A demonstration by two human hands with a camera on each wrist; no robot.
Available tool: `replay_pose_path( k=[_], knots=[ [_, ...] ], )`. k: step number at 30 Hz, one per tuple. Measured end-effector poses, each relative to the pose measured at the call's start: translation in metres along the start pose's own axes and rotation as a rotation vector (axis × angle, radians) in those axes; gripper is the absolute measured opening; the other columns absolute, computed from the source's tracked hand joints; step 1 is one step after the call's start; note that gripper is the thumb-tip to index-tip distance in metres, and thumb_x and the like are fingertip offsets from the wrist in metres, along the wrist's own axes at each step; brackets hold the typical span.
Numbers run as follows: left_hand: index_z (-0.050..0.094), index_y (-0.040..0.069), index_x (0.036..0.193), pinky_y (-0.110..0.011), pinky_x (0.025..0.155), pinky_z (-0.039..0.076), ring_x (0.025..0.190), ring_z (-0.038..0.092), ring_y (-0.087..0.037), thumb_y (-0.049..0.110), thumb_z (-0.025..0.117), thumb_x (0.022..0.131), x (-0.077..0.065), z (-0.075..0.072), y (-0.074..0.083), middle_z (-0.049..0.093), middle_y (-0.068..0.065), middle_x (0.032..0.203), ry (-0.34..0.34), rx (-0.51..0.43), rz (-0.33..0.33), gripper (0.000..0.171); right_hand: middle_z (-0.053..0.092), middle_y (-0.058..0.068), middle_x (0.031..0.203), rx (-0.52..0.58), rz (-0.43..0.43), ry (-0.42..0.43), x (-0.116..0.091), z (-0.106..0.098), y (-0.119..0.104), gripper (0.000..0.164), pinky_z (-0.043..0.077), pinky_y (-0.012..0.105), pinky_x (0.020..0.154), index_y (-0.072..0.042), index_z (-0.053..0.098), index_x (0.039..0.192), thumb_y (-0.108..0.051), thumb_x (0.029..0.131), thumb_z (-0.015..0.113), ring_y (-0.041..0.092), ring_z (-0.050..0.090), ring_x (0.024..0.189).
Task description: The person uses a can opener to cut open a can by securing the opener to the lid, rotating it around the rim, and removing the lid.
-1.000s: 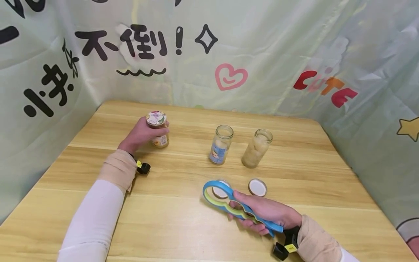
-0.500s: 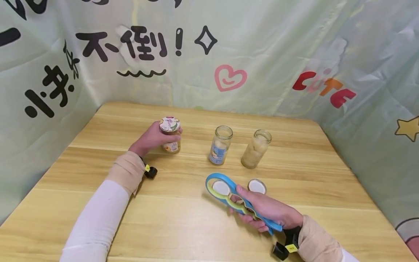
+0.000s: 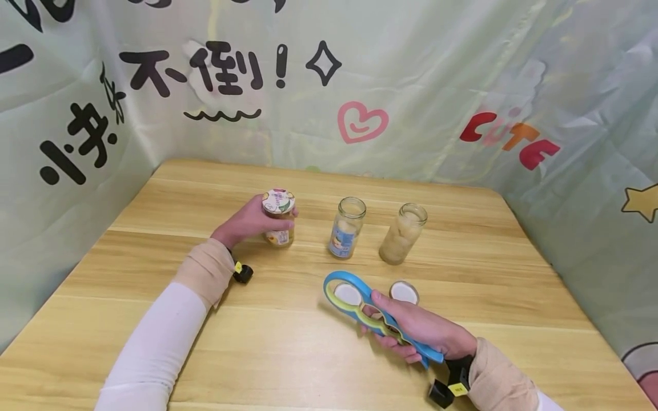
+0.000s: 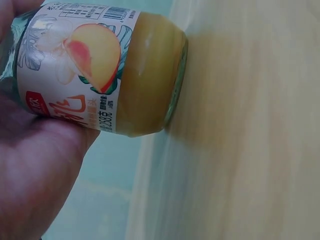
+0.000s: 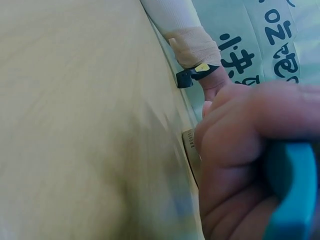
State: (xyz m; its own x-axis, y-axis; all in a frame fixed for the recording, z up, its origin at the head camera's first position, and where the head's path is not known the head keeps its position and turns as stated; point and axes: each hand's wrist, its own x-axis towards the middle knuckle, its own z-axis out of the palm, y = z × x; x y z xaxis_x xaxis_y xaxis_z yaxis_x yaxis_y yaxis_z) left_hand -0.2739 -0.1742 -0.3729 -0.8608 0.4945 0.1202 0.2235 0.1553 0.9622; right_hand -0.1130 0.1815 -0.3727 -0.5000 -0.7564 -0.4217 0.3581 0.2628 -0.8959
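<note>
My left hand grips a lidded jar of peaches near the table's back left. The jar stands upright, its patterned lid facing up; in the left wrist view the peach label and amber contents show, its base right at the wood. Lower right, my right hand holds a blue and green jar opener by its handles. The opener's big loop overlaps one upturned lid. In the right wrist view, curled fingers wrap a blue handle.
Two open glass jars stand right of the held one: a blue-labelled jar and an unlabelled jar with pale contents. Another upturned lid lies beside my right thumb. A printed cloth hangs behind the wooden table.
My left hand has moved the peach jar right and toward me, closer to the open jars. My right hand has shifted the jar opener slightly, its loop now a little farther forward.
</note>
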Motion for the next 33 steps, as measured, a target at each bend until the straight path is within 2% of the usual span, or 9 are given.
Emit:
replay_pose_path(
  k=[10, 17, 23, 27, 31, 33],
  knots=[
    [0.062, 0.004, 0.114, -0.04, 0.097, 0.044, 0.106, 0.059, -0.024, 0.013, 0.076, 0.081, 0.001, 0.011, 0.001, 0.059, -0.026, 0.116, -0.078, 0.011, 0.048, 0.037, 0.036, -0.002, 0.065, -0.005, 0.005, 0.01, -0.001, 0.001, -0.004, 0.075, 0.027, 0.024, 0.035, 0.011, 0.039, 0.119, -0.059, 0.101, 0.018, 0.006, 0.031, 0.04],
    [0.061, 0.007, 0.113, -0.04, 0.098, 0.043, 0.107, 0.058, -0.023, 0.02, 0.078, 0.081, 0.0, 0.016, 0.004, 0.058, -0.026, 0.117, -0.13, 0.014, 0.053, 0.039, 0.037, -0.002, 0.065, -0.016, 0.0, 0.024, -0.002, 0.001, -0.005, 0.076, 0.027, 0.023, 0.035, 0.011, 0.039, 0.119, -0.06, 0.101, 0.019, 0.006, 0.031, 0.04],
    [0.061, 0.007, 0.114, -0.039, 0.097, 0.044, 0.107, 0.058, -0.024, 0.02, 0.078, 0.081, 0.0, 0.016, 0.004, 0.057, -0.028, 0.118, -0.139, 0.006, 0.054, 0.04, 0.04, -0.001, 0.066, -0.065, 0.002, 0.084, -0.004, 0.0, -0.011, 0.076, 0.03, 0.022, 0.037, 0.009, 0.04, 0.121, -0.061, 0.1, 0.019, 0.008, 0.032, 0.041],
    [0.06, 0.006, 0.115, -0.039, 0.097, 0.044, 0.107, 0.058, -0.024, 0.021, 0.077, 0.081, 0.0, 0.016, 0.003, 0.058, -0.026, 0.118, -0.136, 0.016, 0.052, 0.04, 0.039, 0.0, 0.064, -0.17, -0.019, 0.173, -0.007, 0.001, -0.023, 0.073, 0.031, 0.023, 0.037, 0.008, 0.042, 0.11, -0.061, 0.1, 0.02, 0.01, 0.032, 0.04],
    [0.06, 0.007, 0.115, -0.039, 0.097, 0.044, 0.107, 0.058, -0.024, 0.021, 0.077, 0.082, 0.001, 0.016, 0.001, 0.057, -0.026, 0.119, -0.141, 0.011, 0.048, 0.04, 0.038, 0.001, 0.059, -0.389, -0.079, 0.265, -0.007, 0.004, -0.038, 0.061, 0.03, 0.025, 0.034, 0.004, 0.044, 0.097, -0.053, 0.103, 0.022, 0.011, 0.033, 0.038],
    [0.059, 0.006, 0.116, -0.04, 0.097, 0.044, 0.107, 0.058, -0.025, 0.021, 0.076, 0.082, 0.001, 0.017, 0.001, 0.057, -0.027, 0.119, -0.152, 0.003, 0.05, 0.04, 0.037, 0.0, 0.058, -0.489, -0.104, 0.314, -0.007, 0.007, -0.046, 0.054, 0.028, 0.024, 0.033, 0.0, 0.046, 0.095, -0.05, 0.104, 0.026, 0.01, 0.032, 0.037]
  ],
)
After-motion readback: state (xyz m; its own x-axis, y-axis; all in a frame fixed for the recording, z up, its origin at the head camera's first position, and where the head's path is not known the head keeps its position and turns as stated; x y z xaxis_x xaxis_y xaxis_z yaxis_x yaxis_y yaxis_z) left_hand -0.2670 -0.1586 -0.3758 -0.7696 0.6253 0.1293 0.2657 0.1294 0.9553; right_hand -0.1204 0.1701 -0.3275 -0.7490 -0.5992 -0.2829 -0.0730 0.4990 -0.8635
